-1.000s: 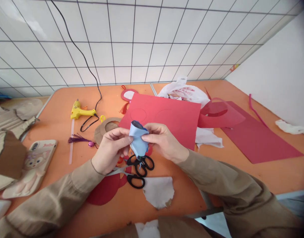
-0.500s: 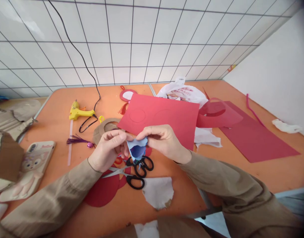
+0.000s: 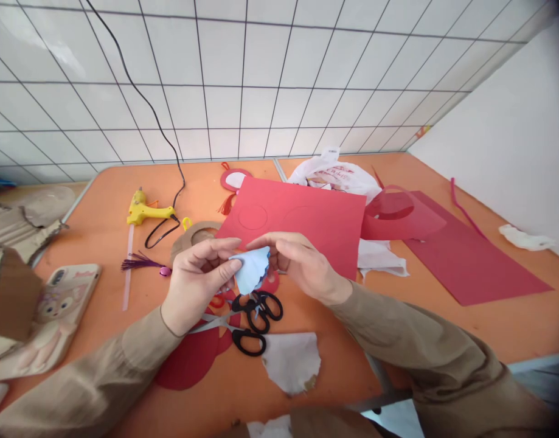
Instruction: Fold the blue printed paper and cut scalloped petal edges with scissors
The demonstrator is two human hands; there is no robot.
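My left hand [image 3: 199, 277] pinches a light blue fan-shaped piece [image 3: 250, 271] between thumb and fingers. The piece looks folded, with a scalloped, darker blue right edge; whether it is paper or cloth is unclear. At that edge, my right hand [image 3: 302, 264] has its fingers loosely stretched and slightly curved, some hidden behind the piece. Black-handled scissors [image 3: 249, 342] lie on the table below, with more black handles [image 3: 270, 304] beside them. Under the blades is a red round cutout [image 3: 188, 362]. A whitish scrap [image 3: 292, 362] rests to the right of the scissors.
A yellow glue gun [image 3: 146, 210] with a cord lies at left, near a purple tassel [image 3: 142, 260] and a phone [image 3: 55, 322]. A red sheet [image 3: 306, 210] with drawn circles is behind my hands. Farther right are a plastic bag [image 3: 343, 173] and a darker red sheet [image 3: 480, 261].
The blue piece has turned from showing its dark blue inside to showing its pale outer face, fanned to the right. My right hand's pinch on its top edge has loosened.
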